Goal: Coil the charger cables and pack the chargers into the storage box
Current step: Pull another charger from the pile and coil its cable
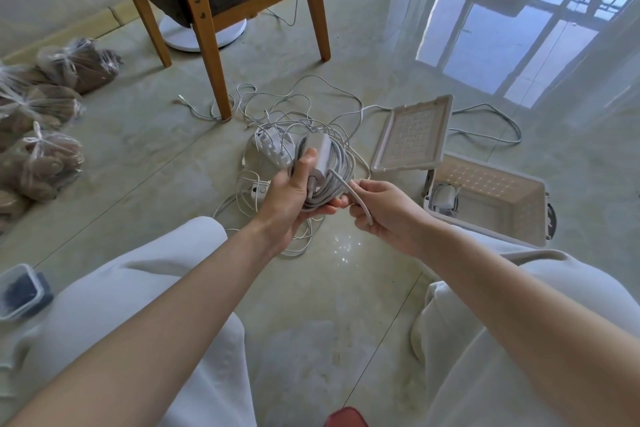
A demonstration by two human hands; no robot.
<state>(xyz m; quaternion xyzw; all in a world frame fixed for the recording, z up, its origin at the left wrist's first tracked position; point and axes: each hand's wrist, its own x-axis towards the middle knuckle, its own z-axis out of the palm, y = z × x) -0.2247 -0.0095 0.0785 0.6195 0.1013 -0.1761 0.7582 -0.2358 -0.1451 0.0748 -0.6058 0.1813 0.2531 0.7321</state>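
Item 1: charger (pixel 320 153), grey brick, held above the floor in front of the knees. It is gripped by the left hand (pixel 287 196), thumb laid along the brick's side and fingers curled under the coil.

Item 2: coiled cable (pixel 334 180), many turns gathered against the brick and carried in the same hand.

Item 3: cable end (pixel 360 200), a short free tail, pinched between thumb and bent fingers of the right hand (pixel 389 213).

Handling: the brick is judged rigid, moderately heavy and smooth. The cable is judged pliant but springy, so the turns are likely to loosen if released. Hold is best taken across brick and coil together, with the tail tucked under a turn.

Item 4: storage box (pixel 512 218), open on the floor to the right, lid (pixel 412 135) propped upright behind it. One packed charger (pixel 443 199) is seen in its near corner.

Item 5: loose cables (pixel 294 107), tangled on the floor beyond the hands, beside a chair leg (pixel 221 80).
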